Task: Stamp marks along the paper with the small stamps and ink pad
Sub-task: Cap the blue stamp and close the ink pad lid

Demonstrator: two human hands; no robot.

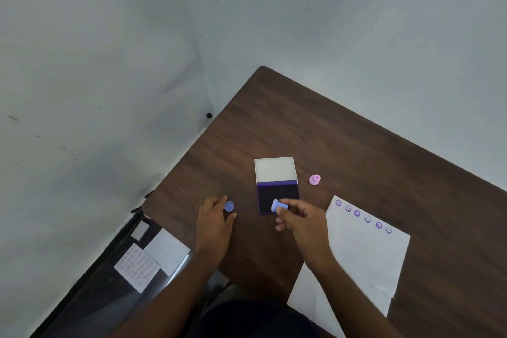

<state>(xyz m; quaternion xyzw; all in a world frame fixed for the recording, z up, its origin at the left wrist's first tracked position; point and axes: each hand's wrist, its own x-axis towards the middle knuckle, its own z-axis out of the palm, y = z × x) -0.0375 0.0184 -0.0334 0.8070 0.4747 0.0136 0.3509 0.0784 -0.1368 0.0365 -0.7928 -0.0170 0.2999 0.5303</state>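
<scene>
An open ink pad point(277, 193) with a dark purple pad and a raised white lid lies at the middle of the brown table point(356, 145). My right hand point(301, 221) pinches a small blue stamp point(277, 205), held tilted over the pad's near edge. My left hand point(216, 221) holds a round blue cap point(229, 206) between thumb and fingers, left of the pad. A pink stamp point(315, 179) stands to the right of the pad. White paper point(365, 250) on the right carries a row of several purple smiley marks point(363, 217) along its far edge.
Off the table's left edge, on a lower dark surface, lie a sheet of pink dots point(137, 267), a white sheet point(167, 251) and a small white card point(140, 230). Grey walls meet in a corner behind the table.
</scene>
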